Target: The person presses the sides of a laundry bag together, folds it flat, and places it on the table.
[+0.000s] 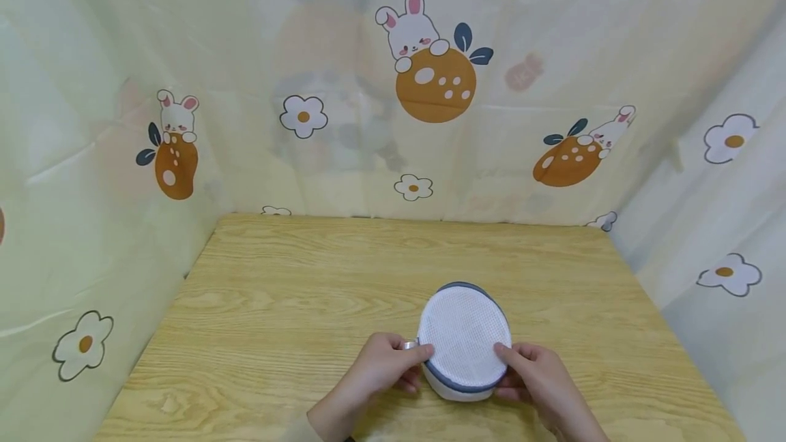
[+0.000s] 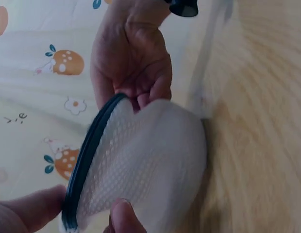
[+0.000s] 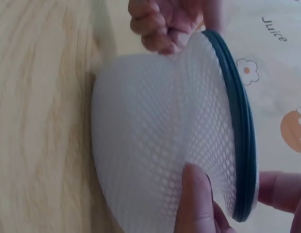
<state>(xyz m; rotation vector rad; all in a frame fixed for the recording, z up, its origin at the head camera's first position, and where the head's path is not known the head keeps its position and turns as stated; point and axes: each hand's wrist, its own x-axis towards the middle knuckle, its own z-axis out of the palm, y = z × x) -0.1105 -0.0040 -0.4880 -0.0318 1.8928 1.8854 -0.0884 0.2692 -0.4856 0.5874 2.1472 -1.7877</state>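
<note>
Two bare hands, the left hand [image 1: 388, 362] and the right hand [image 1: 537, 375], pinched opposite sides of a round white mesh bag with a dark blue-green zip rim [image 1: 464, 336], thumbs above and fingers below, probably to steady its soft wall. Its base seemed to rest on a yellowish wood-grain surface [image 1: 276, 292], slightly right of midway between the side edges. A small silver piece, seemingly the zip pull [image 1: 410, 344], was partly hidden by the left hand. Beyond the far edge, a cream sheet printed with rabbits, fruit and flowers [image 1: 344, 176] blocked the view.
</note>
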